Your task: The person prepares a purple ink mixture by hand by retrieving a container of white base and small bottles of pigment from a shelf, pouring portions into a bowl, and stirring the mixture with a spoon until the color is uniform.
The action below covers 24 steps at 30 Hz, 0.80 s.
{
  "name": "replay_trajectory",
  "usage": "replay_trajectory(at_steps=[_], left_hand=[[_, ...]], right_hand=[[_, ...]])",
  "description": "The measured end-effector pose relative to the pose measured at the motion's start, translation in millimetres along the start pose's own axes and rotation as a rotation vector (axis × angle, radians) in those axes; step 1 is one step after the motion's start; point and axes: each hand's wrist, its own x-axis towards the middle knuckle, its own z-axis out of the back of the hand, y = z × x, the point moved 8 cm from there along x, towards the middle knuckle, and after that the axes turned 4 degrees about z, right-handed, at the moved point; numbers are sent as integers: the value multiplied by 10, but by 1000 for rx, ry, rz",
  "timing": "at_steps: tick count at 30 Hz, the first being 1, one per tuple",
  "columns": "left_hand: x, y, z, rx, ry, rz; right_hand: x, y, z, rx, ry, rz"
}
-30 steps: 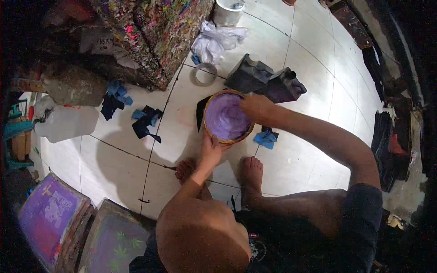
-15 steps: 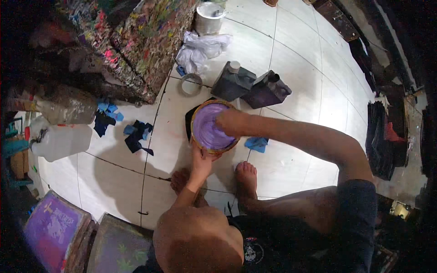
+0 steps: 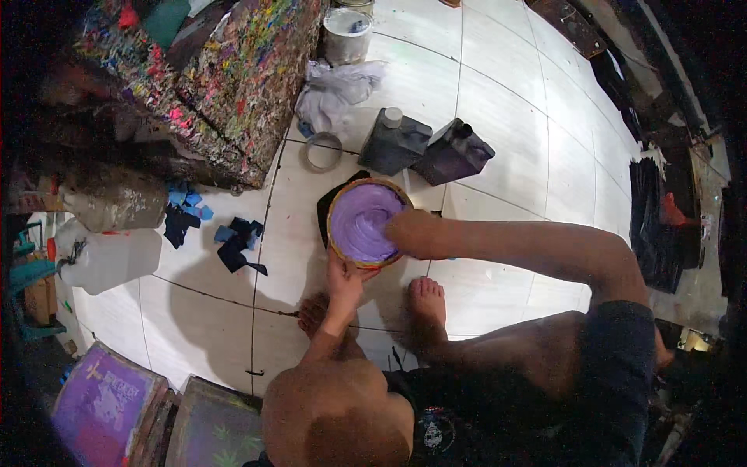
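Note:
A round tub of lilac paint (image 3: pixel 358 218) with an orange rim sits over a dark patch on the floor. My left hand (image 3: pixel 346 280) grips it at the lower edge, fingers curled round its side. My right hand (image 3: pixel 416 232) is closed at the tub's right part, reaching into the swirled paint; whatever it holds is hidden. Just beyond the tub stand two dark jerrycans (image 3: pixel 393 144), one with a white cap, and a grey tape roll (image 3: pixel 305 152) lies to their left. My bare feet are below the tub.
A paint-crusted block (image 3: pixel 226 78) rises at upper left, beside a white pail (image 3: pixel 346 43) and crumpled white plastic (image 3: pixel 334 93). Translucent jugs (image 3: pixel 109 261), blue-black scraps (image 3: pixel 241 245) lie left. Painted screens (image 3: pixel 109 397) lean at lower left, dark stacked sheets (image 3: pixel 650 226) at right.
My right hand has circled within the tub, moving down and now sitting at its right side; the paint's swirl has changed. The camera's view has shifted slightly. My left hand still holds the tub.

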Motion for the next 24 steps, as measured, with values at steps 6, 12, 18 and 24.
replay_trajectory(at_steps=[6,12,18,24], left_hand=[[-92,9,46,-126,-58,1],[-32,-30,54,8,-53,-28],[-41,51,89,-53,-88,14],[0,216,255,-25,12,-101]], right_hand=[[81,-201,468,47,57,-172],[279,22,441,1,153,-122],[19,-1,149,35,109,-100],[311,-96,318,-42,25,-43]])
